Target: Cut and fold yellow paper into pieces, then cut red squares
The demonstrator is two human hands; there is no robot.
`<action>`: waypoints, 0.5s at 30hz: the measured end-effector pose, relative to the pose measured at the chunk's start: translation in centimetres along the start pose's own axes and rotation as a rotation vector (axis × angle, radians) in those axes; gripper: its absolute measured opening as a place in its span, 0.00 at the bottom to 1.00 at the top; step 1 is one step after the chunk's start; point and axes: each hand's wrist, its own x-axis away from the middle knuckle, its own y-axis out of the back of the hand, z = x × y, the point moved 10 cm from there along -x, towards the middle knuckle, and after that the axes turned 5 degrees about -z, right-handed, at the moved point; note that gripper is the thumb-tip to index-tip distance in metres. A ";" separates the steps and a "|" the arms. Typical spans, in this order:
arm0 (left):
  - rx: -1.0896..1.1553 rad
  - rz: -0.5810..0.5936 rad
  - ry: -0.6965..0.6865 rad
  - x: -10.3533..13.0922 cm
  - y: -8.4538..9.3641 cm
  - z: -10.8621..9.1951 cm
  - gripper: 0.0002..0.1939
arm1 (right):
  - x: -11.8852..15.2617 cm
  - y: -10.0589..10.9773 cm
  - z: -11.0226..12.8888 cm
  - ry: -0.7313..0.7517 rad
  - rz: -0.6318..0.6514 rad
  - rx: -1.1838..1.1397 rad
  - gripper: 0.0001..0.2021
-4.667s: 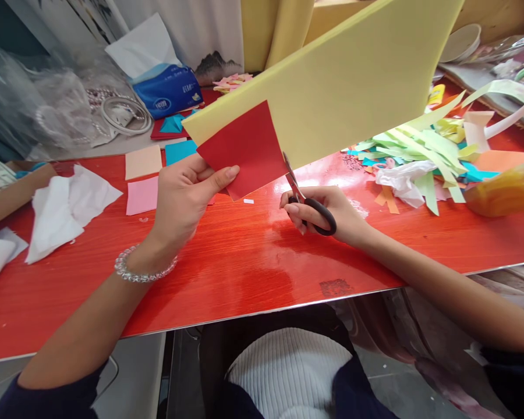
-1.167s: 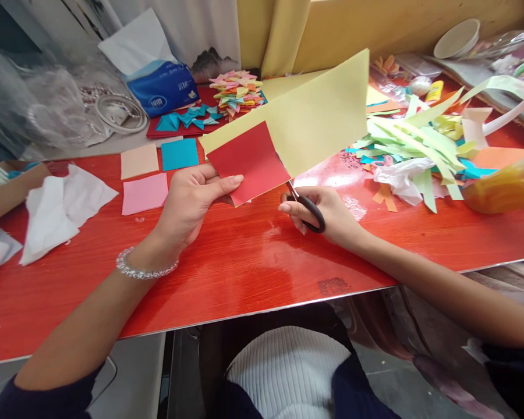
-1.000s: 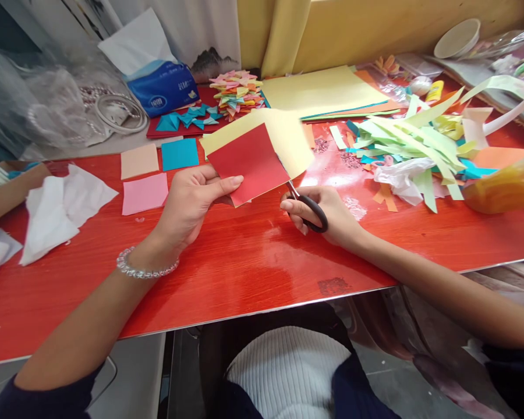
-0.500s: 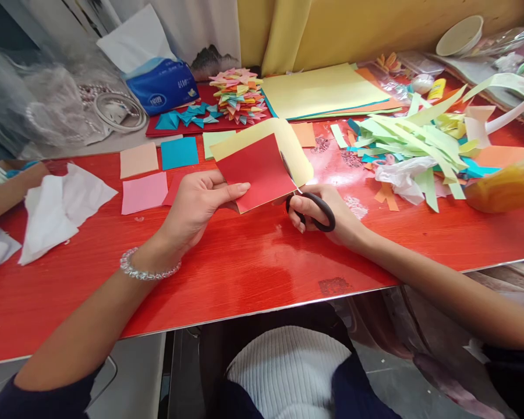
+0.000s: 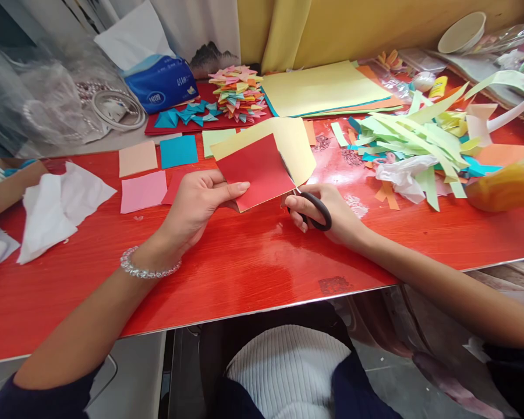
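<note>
My left hand (image 5: 207, 195) pinches a red paper square (image 5: 255, 171) laid over a larger yellow sheet (image 5: 290, 137), thumb on top. Both papers are held up above the table. In my right hand (image 5: 321, 212) are black-handled scissors (image 5: 318, 210), its fingers through the loops. The blades lie along the right edge of the red square, with the yellow paper around them; their tips are partly hidden. Behind my left hand lie a pink square (image 5: 143, 191), a peach square (image 5: 137, 159) and a blue square (image 5: 179, 151).
A pile of green paper strips (image 5: 414, 137) covers the right side of the red table (image 5: 244, 267). At the back are yellow sheets (image 5: 323, 90), a folded-paper stack (image 5: 237, 93) and a blue tissue pack (image 5: 161, 81). White tissues (image 5: 61, 203) lie left.
The scissor handles have drawn closer together, and the yellow sheet's right part has shifted slightly. My left hand keeps its grip on the papers.
</note>
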 end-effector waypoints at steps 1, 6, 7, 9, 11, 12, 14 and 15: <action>0.001 -0.002 0.001 0.0 0.0 0.0 0.14 | 0.0 0.0 0.0 0.000 -0.002 0.010 0.21; -0.014 -0.004 0.008 0.0 0.0 0.1 0.15 | 0.0 -0.1 0.1 0.006 -0.006 0.021 0.22; -0.015 -0.004 0.011 0.0 0.0 0.1 0.15 | 0.0 -0.1 0.1 0.007 -0.007 0.020 0.22; -0.019 -0.009 0.018 0.0 0.1 0.2 0.15 | 0.0 -0.1 0.1 0.013 -0.008 0.025 0.22; -0.027 -0.016 0.023 0.0 0.2 0.3 0.15 | 0.0 -0.1 0.1 0.022 -0.010 0.035 0.22; -0.030 -0.020 0.026 0.0 0.2 0.3 0.15 | 0.1 -0.1 0.2 0.027 -0.010 0.042 0.22; -0.031 -0.022 0.027 0.0 0.2 0.3 0.15 | 0.1 -0.1 0.3 0.038 -0.008 0.051 0.22; -0.028 -0.021 0.027 0.0 0.2 0.3 0.15 | 0.1 -0.2 0.4 0.042 -0.007 0.053 0.22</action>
